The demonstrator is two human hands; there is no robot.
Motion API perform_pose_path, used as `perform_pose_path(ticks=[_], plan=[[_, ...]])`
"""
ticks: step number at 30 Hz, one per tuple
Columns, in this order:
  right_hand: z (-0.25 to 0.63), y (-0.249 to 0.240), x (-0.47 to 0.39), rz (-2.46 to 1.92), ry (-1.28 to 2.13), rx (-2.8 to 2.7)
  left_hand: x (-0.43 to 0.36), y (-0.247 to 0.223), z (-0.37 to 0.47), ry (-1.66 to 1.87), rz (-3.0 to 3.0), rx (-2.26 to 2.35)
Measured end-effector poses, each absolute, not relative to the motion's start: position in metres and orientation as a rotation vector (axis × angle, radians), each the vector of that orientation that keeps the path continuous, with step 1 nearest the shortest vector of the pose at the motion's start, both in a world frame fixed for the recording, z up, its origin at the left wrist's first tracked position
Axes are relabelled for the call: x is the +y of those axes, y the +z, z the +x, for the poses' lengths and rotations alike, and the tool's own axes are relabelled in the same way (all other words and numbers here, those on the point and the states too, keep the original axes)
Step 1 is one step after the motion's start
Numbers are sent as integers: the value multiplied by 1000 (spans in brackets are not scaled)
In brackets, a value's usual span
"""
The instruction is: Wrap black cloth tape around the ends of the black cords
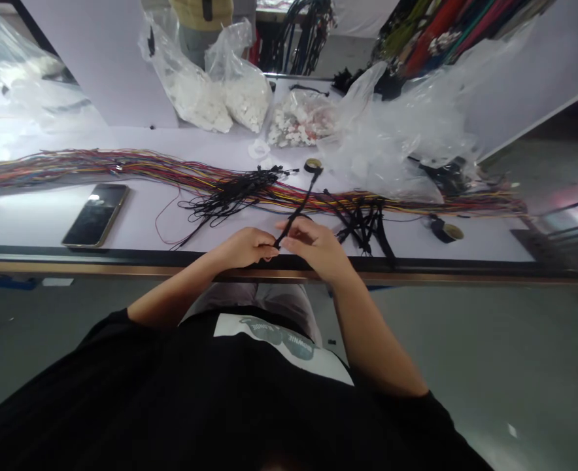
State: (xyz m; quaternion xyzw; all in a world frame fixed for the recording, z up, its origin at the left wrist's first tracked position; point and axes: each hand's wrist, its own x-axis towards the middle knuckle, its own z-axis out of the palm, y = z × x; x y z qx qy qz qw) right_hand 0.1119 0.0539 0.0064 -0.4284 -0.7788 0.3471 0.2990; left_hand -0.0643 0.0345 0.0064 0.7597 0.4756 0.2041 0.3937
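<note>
I see the L hand [250,248] pinching the low end of a black cord [299,207], on the near side of the long wire bundle [166,169]. The cord's top leans over the bundle. The R hand [321,248] curls round the cord; can't tell if it grips. Tape roll [313,165] & plastic bag w/ white bits [296,124]: bundle's far side. Phone [96,216]: near side.

The lower end of the black strip [299,210] is hidden in the fingers [265,241] of the left hand [242,248]. On the surface [136,226], the long wire bundle [156,161] is cut by the picture's left edge. Beyond the far edge, a person [205,14] is cut at the top. The tips of the black cables [240,190] are too small to tell.
</note>
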Motion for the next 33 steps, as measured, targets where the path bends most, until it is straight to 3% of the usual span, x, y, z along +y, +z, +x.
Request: perform_pose_path(ticks=[5,13,18,25,28,33], plan=[[99,-2,44,-1322,850,-1650,28,2,-56,438,2242,1491],[92,-10,33,-1384,889,-1443,12,-10,-22,167,2357,1756],[142,11,53,-1612,570,-1503,21,-8,-42,304,2343,1615],[226,27,100,-2381,120,-1681,82,-1,-98,160,2139,2124],[217,9,100,-2117,38,-1749,93,-5,-103,143,2089,2110],[176,-18,84,-1672,212,-1944,90,-3,-108,398,2091,2099]])
